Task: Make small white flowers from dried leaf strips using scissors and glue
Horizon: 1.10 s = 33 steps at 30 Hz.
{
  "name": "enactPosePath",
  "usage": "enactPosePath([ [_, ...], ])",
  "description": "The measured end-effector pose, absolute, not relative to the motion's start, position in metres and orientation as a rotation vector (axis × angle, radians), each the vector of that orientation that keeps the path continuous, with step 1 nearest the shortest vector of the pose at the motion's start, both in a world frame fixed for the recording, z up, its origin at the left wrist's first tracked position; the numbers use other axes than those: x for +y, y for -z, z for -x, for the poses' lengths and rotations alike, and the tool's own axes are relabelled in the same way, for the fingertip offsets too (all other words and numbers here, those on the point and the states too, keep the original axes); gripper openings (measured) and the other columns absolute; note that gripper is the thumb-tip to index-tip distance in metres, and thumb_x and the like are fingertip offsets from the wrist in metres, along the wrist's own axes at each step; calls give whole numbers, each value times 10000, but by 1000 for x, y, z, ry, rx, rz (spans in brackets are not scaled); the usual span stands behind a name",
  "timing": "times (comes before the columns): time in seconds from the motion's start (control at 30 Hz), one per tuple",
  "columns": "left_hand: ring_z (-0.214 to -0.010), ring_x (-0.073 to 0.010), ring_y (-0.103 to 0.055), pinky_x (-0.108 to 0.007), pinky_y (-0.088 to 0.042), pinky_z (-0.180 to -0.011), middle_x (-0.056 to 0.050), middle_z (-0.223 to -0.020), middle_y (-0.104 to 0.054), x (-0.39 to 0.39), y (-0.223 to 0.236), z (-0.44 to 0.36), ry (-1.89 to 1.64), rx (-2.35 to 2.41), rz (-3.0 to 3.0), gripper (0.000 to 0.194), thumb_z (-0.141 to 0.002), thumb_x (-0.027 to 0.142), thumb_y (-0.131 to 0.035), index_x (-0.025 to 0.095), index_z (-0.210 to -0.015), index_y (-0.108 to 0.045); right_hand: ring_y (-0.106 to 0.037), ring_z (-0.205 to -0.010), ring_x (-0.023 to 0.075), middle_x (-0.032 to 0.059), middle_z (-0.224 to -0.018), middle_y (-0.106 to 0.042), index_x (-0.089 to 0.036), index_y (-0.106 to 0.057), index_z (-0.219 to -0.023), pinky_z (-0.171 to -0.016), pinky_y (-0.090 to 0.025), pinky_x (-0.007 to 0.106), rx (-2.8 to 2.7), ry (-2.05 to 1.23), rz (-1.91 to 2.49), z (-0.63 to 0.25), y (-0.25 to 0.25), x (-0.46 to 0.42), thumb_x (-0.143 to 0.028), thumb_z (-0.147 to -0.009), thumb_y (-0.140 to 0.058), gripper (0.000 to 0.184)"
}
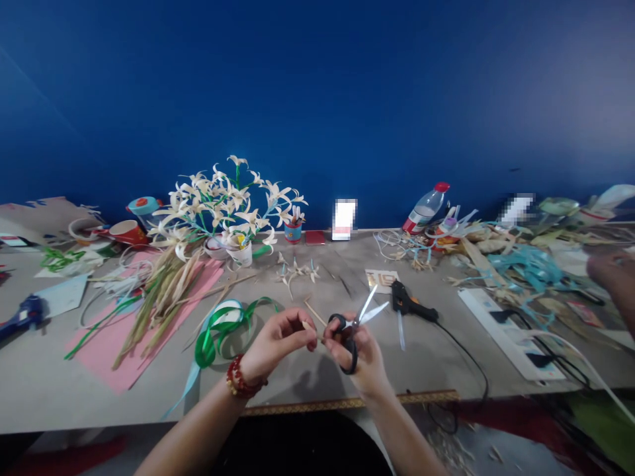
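My left hand (282,344), with a red bead bracelet on its wrist, pinches a small pale strip of dried husk (310,326). My right hand (364,360) has black-handled scissors (358,322) hooked on its fingers, their blades spread and pointing away to the upper right. The thumb and fingertips of that hand meet the near end of the strip, close to the left fingertips. Just beyond the hands a thin pale stalk (315,312) lies on the table. Left of my left hand are loops of green ribbon (211,340).
White husk flowers (233,205) in cups stand at the back left. Dried husks (159,307) lie on pink paper (99,350). A black glue gun (414,305) and power strip (506,337) are on the right. Another person's hand (615,277) shows at the far right.
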<state>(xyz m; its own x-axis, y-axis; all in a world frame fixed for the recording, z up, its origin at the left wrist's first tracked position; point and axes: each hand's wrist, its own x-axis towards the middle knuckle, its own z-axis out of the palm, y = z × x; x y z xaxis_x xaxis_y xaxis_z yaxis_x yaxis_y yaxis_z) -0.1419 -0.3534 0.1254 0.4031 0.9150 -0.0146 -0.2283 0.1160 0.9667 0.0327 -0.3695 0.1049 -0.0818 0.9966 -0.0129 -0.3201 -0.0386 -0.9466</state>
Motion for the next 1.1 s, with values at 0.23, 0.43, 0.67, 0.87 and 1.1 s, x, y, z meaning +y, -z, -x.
enactPosePath([
  [0.23, -700, -148, -602, -284, -481, -724, -24, -727, -646, -361, -117, 132, -1113, 754, -1055, 182, -839, 313, -694, 156, -795, -613, -583, -685, 164, 16, -791, -628, -220, -530, -911, -619, -475, 273, -990, -1378, 977, -31, -102, -371, -367, -663, -817, 406],
  [0.43, -716, -139, -589, -270, -471, -737, -10, -755, -620, -358, -123, 135, -1165, 743, -1020, 126, -814, 253, -711, 161, -783, -631, -558, -683, 151, 15, -817, -604, -214, -550, -884, -620, -456, 253, -1110, -1478, 1030, -41, -97, -378, -426, -678, -813, 395],
  [0.67, -736, -132, -567, -255, -461, -740, -22, -799, -624, -356, -133, 136, -1208, 740, -998, 94, -842, 217, -658, 157, -780, -621, -457, -600, 115, -30, -698, -505, -199, -499, -793, -562, -396, 218, -1466, -1653, 1120, -59, -87, -390, -626, -695, -723, 493],
  [0.87, -736, -137, -568, -262, -457, -746, -18, -789, -608, -356, -134, 135, -1225, 758, -1031, 88, -850, 203, -641, 160, -776, -620, -360, -560, 98, -52, -652, -448, -209, -457, -763, -505, -320, 201, -1589, -1590, 1212, -61, -91, -393, -645, -689, -716, 513],
  [1.1, -732, -140, -568, -263, -455, -737, -15, -769, -597, -356, -134, 133, -1232, 720, -1027, 81, -841, 195, -637, 154, -772, -624, -374, -566, 99, -47, -652, -434, -210, -442, -742, -502, -343, 196, -1605, -1556, 1238, -59, -91, -390, -621, -712, -708, 490],
])
